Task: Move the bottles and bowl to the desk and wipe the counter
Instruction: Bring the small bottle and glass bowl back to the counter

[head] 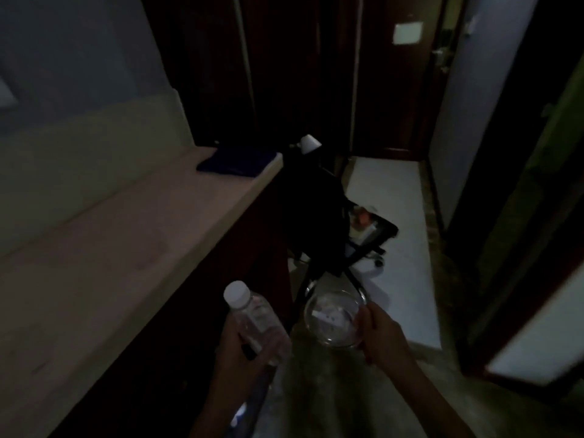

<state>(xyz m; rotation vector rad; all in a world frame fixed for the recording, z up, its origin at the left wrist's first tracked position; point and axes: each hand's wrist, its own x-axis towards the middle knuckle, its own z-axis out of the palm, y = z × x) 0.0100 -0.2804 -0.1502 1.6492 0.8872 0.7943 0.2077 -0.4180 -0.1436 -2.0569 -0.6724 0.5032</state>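
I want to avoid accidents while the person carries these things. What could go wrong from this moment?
1. The right hand holds the glass bowl only at its rim, so the bowl may slip and break on the floor.
2. A black chair stands in the narrow passage ahead, and in this dim light the person might bump into it.
3. The left hand grips the bottle, so neither hand is free to catch anything.
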